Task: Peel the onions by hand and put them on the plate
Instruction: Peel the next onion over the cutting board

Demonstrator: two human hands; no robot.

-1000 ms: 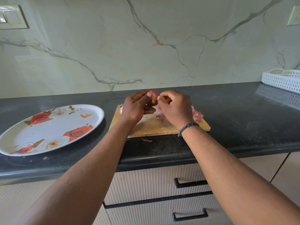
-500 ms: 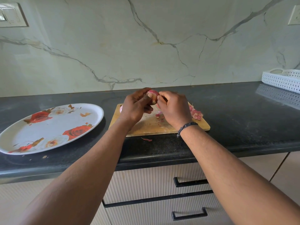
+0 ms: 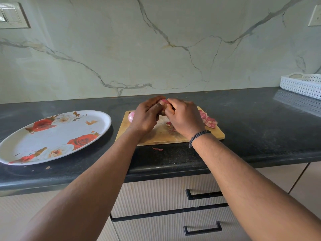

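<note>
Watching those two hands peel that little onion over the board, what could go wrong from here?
The onion is small and almost hidden between the left hand and right hand; it might slip from the grip. One peel scrap already lies off the cutting board, so more may scatter. The plate sits apart to the left, so the onion could drop on the way.

Both forearms reach forward over the tabletop's front edge. The left hand (image 3: 145, 117) and right hand (image 3: 183, 118) meet, fingers curled, touching each other.
</note>
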